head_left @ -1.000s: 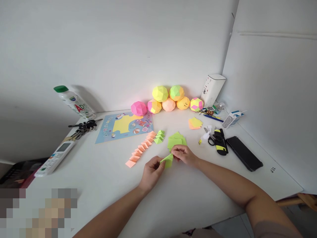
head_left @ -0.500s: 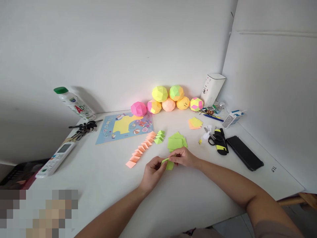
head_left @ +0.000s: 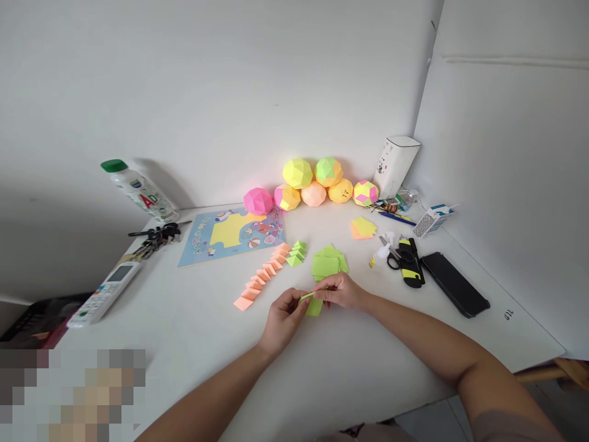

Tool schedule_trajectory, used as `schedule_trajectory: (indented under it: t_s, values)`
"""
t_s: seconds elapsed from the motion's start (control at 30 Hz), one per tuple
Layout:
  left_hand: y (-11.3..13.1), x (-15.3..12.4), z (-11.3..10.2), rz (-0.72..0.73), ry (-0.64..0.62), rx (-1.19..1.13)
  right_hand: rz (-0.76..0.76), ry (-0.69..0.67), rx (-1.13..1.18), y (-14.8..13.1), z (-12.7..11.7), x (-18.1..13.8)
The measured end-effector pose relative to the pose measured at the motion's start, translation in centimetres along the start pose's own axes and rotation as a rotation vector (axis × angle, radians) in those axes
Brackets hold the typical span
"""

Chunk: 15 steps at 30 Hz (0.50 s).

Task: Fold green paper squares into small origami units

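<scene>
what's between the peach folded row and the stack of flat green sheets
A short row of folded green pieces lies between the far end of the peach row and the green sheets, as the head view shows.

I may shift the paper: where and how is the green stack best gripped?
Probably by the right edge of the green stack, pinched from the right: it lies flat with uneven corners there, while the right hand crowds its near side and the folded green pieces sit close on its left.
</scene>
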<state>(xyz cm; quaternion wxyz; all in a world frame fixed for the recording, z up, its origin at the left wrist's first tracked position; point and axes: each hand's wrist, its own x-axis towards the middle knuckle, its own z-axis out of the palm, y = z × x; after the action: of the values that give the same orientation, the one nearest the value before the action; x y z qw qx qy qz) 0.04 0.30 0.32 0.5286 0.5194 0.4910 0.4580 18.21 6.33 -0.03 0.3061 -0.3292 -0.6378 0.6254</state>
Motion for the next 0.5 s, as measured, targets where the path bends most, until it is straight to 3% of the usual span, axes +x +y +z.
schedule_trajectory:
  t_s: [0.5]
  values:
    - [-0.18, 0.13, 0.1, -0.049, -0.009, -0.112, -0.002, -0.023, 0.0, -0.45, 0.03, -0.06]
